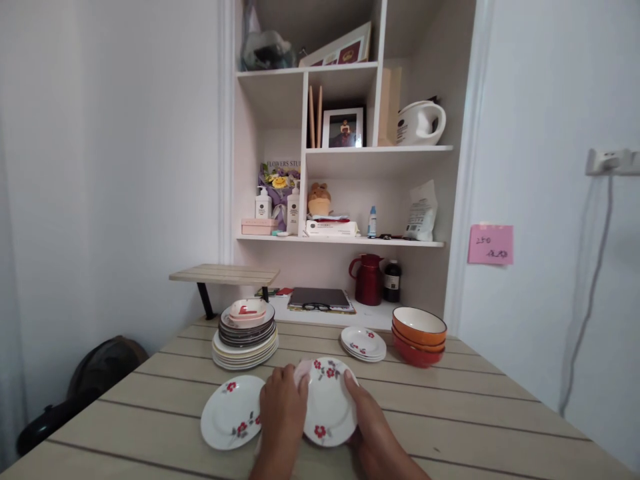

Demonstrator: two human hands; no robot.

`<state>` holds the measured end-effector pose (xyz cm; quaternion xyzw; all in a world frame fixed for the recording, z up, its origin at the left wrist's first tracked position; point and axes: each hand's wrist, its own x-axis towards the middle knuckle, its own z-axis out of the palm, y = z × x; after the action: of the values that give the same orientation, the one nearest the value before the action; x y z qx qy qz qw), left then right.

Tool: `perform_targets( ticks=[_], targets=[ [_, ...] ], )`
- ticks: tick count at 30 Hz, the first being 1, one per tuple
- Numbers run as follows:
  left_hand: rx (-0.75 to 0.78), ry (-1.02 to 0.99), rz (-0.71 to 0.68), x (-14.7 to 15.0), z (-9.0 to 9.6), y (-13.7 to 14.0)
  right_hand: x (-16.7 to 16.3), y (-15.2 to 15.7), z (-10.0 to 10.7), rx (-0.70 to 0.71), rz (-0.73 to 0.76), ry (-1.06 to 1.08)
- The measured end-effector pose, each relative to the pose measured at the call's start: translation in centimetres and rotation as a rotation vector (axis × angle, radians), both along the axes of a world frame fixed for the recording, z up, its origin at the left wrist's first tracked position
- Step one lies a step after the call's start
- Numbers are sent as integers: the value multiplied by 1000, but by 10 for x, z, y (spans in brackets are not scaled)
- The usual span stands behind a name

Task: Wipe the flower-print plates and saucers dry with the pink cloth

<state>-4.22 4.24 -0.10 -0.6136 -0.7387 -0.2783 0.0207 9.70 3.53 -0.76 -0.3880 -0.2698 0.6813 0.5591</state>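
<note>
1. We hold a plate [330, 403] in front of us, over the table [465, 417], its white face with red flowers tilted up toward us.
2. Our right hand [373, 420] is clamped on the plate's right side, thumb on the rim and the other fingers mostly hidden beneath.
3. Our left hand [281, 400] is closed on a pale cloth [302, 371] at the plate's left edge; we cannot tell how much cloth lies under the fingers.
4. Just left of that hand we see a second plate [223, 417], also flowered, flat on the table and partly covered from view by the hand.
5. Beyond it we have a tall pile [245, 358] of light and dark-rimmed plates, with small dishes [249, 313] on top.
6. Past the held plate sits a low stack [363, 345] of flowered plates, and just right of it nested bowls [419, 338], orange above red.
7. At the back we see a closed laptop [320, 297] with glasses [317, 307] before it, then a red jug [369, 280] beside a dark bottle [393, 283].
8. On the right wall we see a pink note [491, 245].
</note>
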Motion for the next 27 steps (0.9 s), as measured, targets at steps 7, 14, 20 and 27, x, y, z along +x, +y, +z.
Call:
perform_targets(
  ticks=[7, 14, 20, 27],
  targets=[
    [159, -18, -244, 23, -7, -5, 11, 7, -1, -5, -56, 9],
    [239, 9, -344, 35, -7, -10, -8, -6, -4, 160, 140, 14],
    [156, -112, -160, 2, -5, 1, -10, -13, 4, 142, 177, 16],
    [81, -45, -130, 6, -2, -3, 1, -3, 5, 70, 51, -5]
  ],
)
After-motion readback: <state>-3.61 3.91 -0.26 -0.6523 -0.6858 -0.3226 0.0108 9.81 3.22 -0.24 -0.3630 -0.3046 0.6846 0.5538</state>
